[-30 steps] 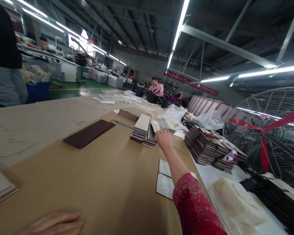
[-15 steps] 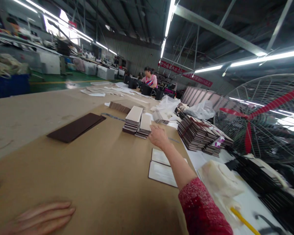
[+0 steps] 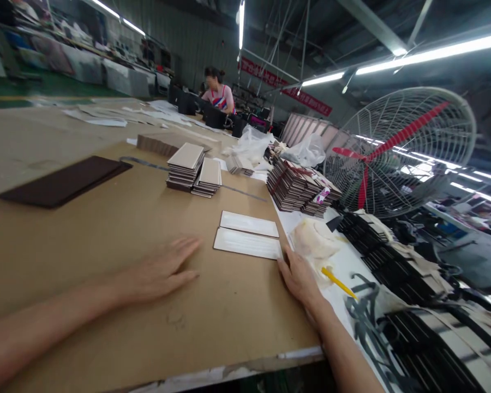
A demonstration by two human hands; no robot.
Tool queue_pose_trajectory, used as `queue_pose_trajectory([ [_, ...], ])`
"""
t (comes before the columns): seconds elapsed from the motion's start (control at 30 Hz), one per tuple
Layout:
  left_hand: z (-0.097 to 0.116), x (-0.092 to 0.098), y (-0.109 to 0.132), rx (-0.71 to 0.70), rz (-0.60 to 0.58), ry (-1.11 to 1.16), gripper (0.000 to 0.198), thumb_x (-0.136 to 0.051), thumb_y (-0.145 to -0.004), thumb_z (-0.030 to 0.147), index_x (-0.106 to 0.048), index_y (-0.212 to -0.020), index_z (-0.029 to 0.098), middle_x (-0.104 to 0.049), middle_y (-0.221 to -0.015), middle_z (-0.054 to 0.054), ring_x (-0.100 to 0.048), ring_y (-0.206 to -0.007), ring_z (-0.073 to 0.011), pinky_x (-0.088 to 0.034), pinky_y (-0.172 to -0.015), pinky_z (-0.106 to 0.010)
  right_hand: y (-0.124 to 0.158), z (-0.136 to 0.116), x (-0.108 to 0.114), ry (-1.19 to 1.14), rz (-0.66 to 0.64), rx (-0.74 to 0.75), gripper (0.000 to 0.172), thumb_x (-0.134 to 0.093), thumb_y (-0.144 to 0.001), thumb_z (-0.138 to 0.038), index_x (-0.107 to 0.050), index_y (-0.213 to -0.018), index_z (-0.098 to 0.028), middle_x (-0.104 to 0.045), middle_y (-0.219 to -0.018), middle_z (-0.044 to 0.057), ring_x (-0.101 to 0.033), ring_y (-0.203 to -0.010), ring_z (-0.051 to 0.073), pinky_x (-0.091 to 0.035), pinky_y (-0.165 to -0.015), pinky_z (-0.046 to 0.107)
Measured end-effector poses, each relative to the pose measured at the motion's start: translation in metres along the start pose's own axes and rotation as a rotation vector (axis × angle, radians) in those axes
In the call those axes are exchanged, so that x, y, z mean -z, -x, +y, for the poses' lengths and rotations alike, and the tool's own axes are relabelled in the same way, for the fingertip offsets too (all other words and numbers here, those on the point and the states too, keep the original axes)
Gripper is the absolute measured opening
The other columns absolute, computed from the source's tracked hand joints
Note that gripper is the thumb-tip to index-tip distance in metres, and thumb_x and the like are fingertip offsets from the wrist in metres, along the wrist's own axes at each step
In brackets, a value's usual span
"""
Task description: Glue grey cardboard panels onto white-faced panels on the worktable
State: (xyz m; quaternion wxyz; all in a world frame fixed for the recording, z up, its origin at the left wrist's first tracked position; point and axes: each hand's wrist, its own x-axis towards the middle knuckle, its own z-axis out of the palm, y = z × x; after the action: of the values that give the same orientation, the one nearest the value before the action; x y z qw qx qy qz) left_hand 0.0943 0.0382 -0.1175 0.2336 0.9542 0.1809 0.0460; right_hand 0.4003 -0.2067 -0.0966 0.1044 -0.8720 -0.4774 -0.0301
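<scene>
Two pale rectangular panels with dark edges, a far panel (image 3: 249, 224) and a near panel (image 3: 247, 242), lie side by side on the brown board (image 3: 147, 327). My right hand (image 3: 298, 275) is at the near panel's right corner, its fingers slightly apart, with nothing seen in them. My left hand (image 3: 163, 270), a little blurred, is left of the panels over the board, fingers spread and holding nothing. Beyond the panels stand a taller stack of pale boards (image 3: 185, 166) and a lower stack (image 3: 208, 177). A dark brown sheet (image 3: 61, 183) lies at the left.
Tied board stacks (image 3: 294, 185) sit at the right, near a large fan (image 3: 393, 153). A yellow tool (image 3: 339, 283), grey straps (image 3: 366, 322) and black bundles (image 3: 387, 262) lie right of my right hand. Farther off, a person (image 3: 219, 95) is at the table's far end.
My right hand has moved back from the lower stack to the near panel's corner. My left hand has come forward and right, toward the panels. The view has turned right and tilted down.
</scene>
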Motion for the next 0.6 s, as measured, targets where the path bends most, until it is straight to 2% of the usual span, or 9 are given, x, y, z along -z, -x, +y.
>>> queue_pose_trajectory([
  [0.07, 0.014, -0.007, -0.031, 0.007, 0.014, -0.025, 0.077, -0.042, -0.094, 0.055, -0.029, -0.155, 0.01, -0.033, -0.161, -0.018, -0.03, -0.149, -0.036, -0.028, -0.12, -0.055, 0.0, -0.001, -0.009, -0.006, 0.002, 0.007, 0.048, -0.039, -0.101, -0.031, -0.046, -0.143, -0.008, -0.061, -0.136, 0.02, -0.059, -0.122, 0.03, -0.045, -0.104, 0.041],
  [0.13, 0.022, -0.015, -0.049, -0.016, 0.064, -0.042, 0.075, -0.045, -0.094, 0.051, -0.03, -0.154, 0.009, -0.037, -0.158, -0.02, -0.033, -0.147, -0.0362, -0.028, -0.119, -0.056, -0.001, -0.001, -0.014, -0.012, -0.001, 0.024, 0.05, -0.037, -0.102, -0.03, -0.043, -0.145, -0.005, -0.058, -0.14, 0.021, -0.056, -0.127, 0.03, -0.042, -0.108, 0.042],
  [0.23, 0.024, -0.02, -0.046, -0.034, 0.089, -0.052, 0.072, -0.049, -0.092, 0.049, -0.032, -0.153, 0.013, -0.04, -0.157, -0.017, -0.035, -0.146, -0.0335, -0.028, -0.12, -0.053, 0.007, -0.004, -0.015, -0.019, 0.003, 0.066, 0.051, -0.036, -0.102, -0.032, -0.045, -0.144, -0.004, -0.058, -0.138, 0.022, -0.054, -0.129, 0.031, -0.041, -0.111, 0.044],
  [0.33, 0.018, -0.013, -0.008, -0.033, 0.067, -0.048, 0.071, -0.05, -0.093, 0.049, -0.03, -0.154, 0.016, -0.039, -0.158, -0.014, -0.035, -0.146, -0.0309, -0.028, -0.12, -0.049, 0.028, -0.012, -0.015, -0.043, 0.026, 0.151, 0.051, -0.036, -0.103, -0.036, -0.046, -0.145, -0.01, -0.057, -0.142, 0.018, -0.054, -0.131, 0.028, -0.041, -0.113, 0.043],
  [0.43, 0.008, 0.001, 0.055, -0.035, 0.047, -0.046, 0.073, -0.051, -0.095, 0.047, -0.021, -0.156, 0.02, -0.035, -0.16, -0.013, -0.032, -0.147, -0.0301, -0.025, -0.122, -0.05, 0.054, -0.024, -0.026, -0.041, 0.077, 0.293, 0.048, -0.037, -0.104, -0.038, -0.047, -0.146, -0.015, -0.06, -0.14, 0.013, -0.059, -0.126, 0.026, -0.048, -0.108, 0.042],
  [0.5, 0.003, 0.01, 0.101, -0.015, 0.047, -0.051, 0.077, -0.053, -0.095, 0.047, -0.015, -0.158, 0.023, -0.033, -0.161, -0.013, -0.03, -0.148, -0.03, -0.023, -0.123, -0.051, 0.066, -0.034, -0.042, -0.032, 0.181, 0.479, 0.052, -0.039, -0.103, -0.039, -0.043, -0.15, -0.018, -0.064, -0.135, 0.012, -0.064, -0.12, 0.027, -0.054, -0.101, 0.042],
  [0.53, 0.001, 0.013, 0.123, 0.009, 0.049, -0.052, 0.078, -0.055, -0.095, 0.047, -0.014, -0.158, 0.025, -0.033, -0.161, -0.012, -0.029, -0.148, -0.0302, -0.023, -0.123, -0.051, 0.069, -0.04, -0.052, -0.033, 0.219, 0.616, 0.057, -0.042, -0.102, -0.042, -0.037, -0.154, -0.02, -0.065, -0.134, 0.011, -0.065, -0.118, 0.028, -0.057, -0.096, 0.041],
  [0.6, -0.001, 0.018, 0.162, 0.07, 0.053, -0.046, 0.081, -0.057, -0.094, 0.047, -0.012, -0.159, 0.028, -0.034, -0.16, -0.012, -0.03, -0.148, -0.0312, -0.025, -0.122, -0.051, 0.073, -0.056, -0.073, -0.009, 0.317, 0.763, 0.068, -0.045, -0.1, -0.044, -0.023, -0.16, -0.022, -0.069, -0.129, 0.011, -0.07, -0.11, 0.031, -0.062, -0.083, 0.042],
])
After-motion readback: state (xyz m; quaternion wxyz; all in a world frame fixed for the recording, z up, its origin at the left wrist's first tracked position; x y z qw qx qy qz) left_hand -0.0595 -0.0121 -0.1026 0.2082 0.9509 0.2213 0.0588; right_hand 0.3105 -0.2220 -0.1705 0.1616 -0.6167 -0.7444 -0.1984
